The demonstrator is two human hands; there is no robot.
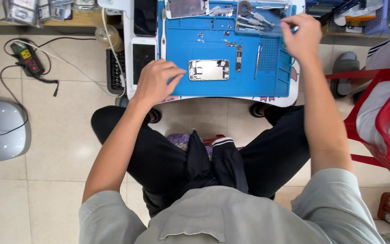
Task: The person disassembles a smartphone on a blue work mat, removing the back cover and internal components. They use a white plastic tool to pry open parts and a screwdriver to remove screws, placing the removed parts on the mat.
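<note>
An opened phone body [209,70] with a bare metal inside lies on a blue work mat [213,45]. My left hand [156,81] rests on the mat's left edge, fingers curled, fingertips just touching the phone body's left end. My right hand [301,36] hovers at the mat's far right, fingers bent down near the tray of screwdrivers [256,20]; whether it grips anything is hidden. A small circuit part [238,58] and tweezers [258,61] lie between the hands.
A white phone [142,56] and a black phone [145,17] lie left of the mat. A power strip [27,58] and cables sit on the tiled floor at left. A red plastic chair [380,117] stands at right, another person's sandalled foot [347,68] beside it.
</note>
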